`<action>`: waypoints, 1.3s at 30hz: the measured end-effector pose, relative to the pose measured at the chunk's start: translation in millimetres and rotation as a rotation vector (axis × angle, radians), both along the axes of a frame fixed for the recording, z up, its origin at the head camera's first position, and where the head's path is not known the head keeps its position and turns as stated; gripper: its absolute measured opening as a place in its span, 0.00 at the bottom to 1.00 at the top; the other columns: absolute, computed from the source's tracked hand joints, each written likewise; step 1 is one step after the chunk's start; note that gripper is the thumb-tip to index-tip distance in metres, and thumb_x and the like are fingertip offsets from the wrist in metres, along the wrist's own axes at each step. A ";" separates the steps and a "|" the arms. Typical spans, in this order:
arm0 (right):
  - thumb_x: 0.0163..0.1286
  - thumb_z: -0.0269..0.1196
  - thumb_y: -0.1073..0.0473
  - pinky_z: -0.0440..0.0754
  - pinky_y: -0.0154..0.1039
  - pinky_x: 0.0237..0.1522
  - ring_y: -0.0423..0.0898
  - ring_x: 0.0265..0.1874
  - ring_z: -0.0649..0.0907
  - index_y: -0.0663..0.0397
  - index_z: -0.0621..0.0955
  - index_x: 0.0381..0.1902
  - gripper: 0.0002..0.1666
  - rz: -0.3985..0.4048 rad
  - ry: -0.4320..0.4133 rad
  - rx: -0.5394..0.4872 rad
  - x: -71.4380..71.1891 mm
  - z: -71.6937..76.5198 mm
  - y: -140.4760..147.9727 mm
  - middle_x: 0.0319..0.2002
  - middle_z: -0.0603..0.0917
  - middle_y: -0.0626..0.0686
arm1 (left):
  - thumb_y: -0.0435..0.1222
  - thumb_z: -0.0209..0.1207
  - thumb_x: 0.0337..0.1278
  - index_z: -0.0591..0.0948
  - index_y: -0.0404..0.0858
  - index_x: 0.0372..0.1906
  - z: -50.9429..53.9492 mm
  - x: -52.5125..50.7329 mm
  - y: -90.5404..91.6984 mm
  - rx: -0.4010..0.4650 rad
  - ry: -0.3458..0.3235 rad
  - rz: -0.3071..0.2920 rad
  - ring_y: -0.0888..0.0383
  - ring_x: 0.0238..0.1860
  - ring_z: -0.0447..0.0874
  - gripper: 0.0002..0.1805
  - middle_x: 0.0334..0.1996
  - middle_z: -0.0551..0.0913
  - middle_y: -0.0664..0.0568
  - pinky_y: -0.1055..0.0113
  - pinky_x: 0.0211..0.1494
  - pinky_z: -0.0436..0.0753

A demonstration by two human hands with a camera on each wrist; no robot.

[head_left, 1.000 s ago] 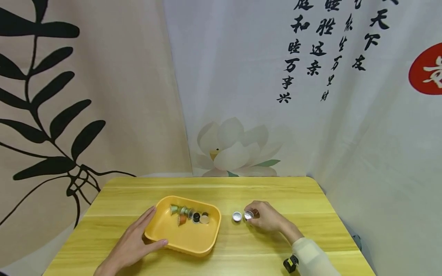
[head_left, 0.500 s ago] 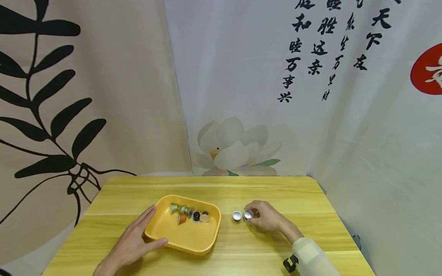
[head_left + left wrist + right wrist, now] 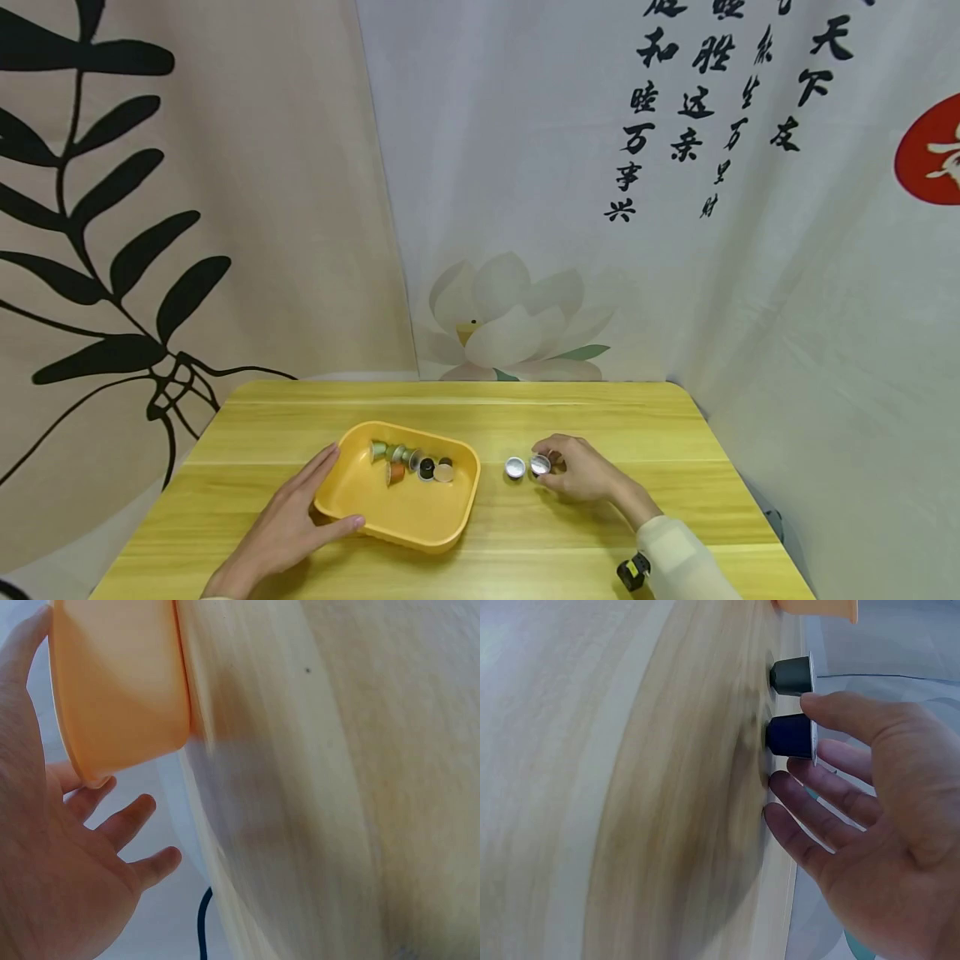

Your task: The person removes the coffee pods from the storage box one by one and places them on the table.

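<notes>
A dark blue coffee capsule stands upside down on the table, its silver lid up. My right hand pinches it by the rim between thumb and fingers. Close by stands a dark grey-green capsule, silver lid also up. My left hand rests against the left side of the yellow tray, thumb on the near rim and fingers spread along the edge. Inside the tray lie green capsules, an orange capsule, a black capsule and a pale-lidded one.
The wooden table has rounded far corners, and a printed curtain hangs behind it. A black wrist device sits by my right sleeve. A dark cord shows beside the table edge in the left wrist view.
The head view has shifted very slightly. Both hands, the tray and the capsules stay in place.
</notes>
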State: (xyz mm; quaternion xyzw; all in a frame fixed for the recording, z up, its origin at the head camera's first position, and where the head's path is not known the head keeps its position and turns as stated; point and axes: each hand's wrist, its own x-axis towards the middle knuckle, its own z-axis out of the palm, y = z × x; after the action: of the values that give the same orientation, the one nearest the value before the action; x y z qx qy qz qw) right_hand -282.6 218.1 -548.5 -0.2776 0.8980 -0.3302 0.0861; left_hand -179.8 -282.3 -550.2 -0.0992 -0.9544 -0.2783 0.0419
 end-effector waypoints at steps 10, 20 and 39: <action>0.75 0.78 0.55 0.92 0.56 0.63 0.53 0.59 0.90 0.62 0.83 0.72 0.33 -0.013 0.013 0.043 2.9 2.2 4.4 0.63 0.90 0.55 | 0.70 0.73 0.63 0.59 0.38 0.92 2.0 0.6 1.0 -0.005 -0.006 0.003 0.23 0.85 0.66 0.66 0.92 0.59 0.37 0.17 0.76 0.73; 0.77 0.77 0.49 0.87 0.65 0.71 0.62 0.69 0.87 0.59 0.77 0.80 0.41 -0.020 0.025 0.049 6.9 7.5 8.9 0.74 0.85 0.62 | 0.70 0.74 0.62 0.60 0.37 0.92 0.1 -0.2 0.3 -0.010 0.003 0.001 0.23 0.84 0.67 0.67 0.91 0.60 0.36 0.18 0.78 0.72; 0.80 0.73 0.45 0.80 0.69 0.79 0.64 0.79 0.80 0.50 0.72 0.86 0.44 -0.020 0.022 0.012 9.6 32.6 -6.7 0.83 0.76 0.57 | 0.70 0.74 0.63 0.59 0.37 0.92 -0.4 0.7 -0.3 -0.006 0.001 -0.004 0.22 0.84 0.67 0.66 0.92 0.60 0.37 0.18 0.77 0.73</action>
State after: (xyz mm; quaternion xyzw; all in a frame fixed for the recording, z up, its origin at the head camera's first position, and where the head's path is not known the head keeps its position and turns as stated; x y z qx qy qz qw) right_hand -273.1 211.4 -515.9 -0.2717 0.9037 -0.3224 0.0746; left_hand -179.1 -282.6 -550.5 -0.1015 -0.9551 -0.2754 0.0416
